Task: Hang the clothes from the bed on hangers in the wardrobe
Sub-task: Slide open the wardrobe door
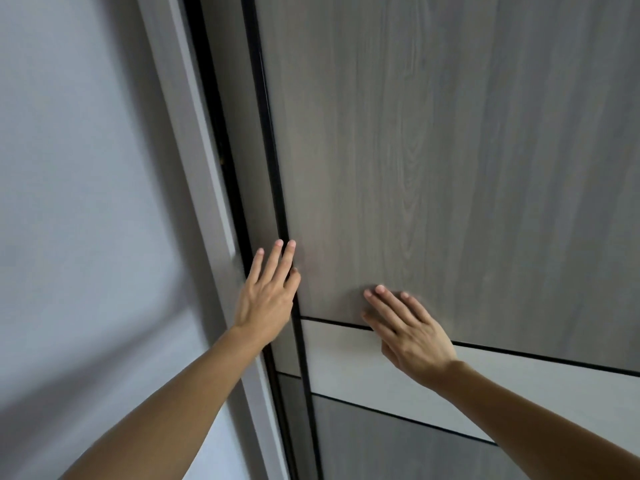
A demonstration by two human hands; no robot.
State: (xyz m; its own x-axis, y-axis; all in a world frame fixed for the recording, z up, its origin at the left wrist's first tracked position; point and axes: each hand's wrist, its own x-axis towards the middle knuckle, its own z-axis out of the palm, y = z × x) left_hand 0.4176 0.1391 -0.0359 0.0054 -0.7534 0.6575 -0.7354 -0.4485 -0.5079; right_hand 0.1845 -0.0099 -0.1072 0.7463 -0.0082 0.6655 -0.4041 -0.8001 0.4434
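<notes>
A grey wood-grain sliding wardrobe door point(433, 150) fills the right of the view, with a pale horizontal band point(346, 362) across it. My left hand point(268, 292) lies with straight fingers against the door's black left edge point(273, 174). My right hand point(405, 330) presses flat on the door face, its fingers spread over the seam above the pale band. Neither hand holds anything. No clothes, hangers or bed are in view, and the wardrobe's inside is hidden.
A second door panel point(239, 161) sits behind the front one, with a dark narrow gap point(211, 98) beside the pale grey frame point(194, 140). A plain white wall point(69, 202) takes up the left side.
</notes>
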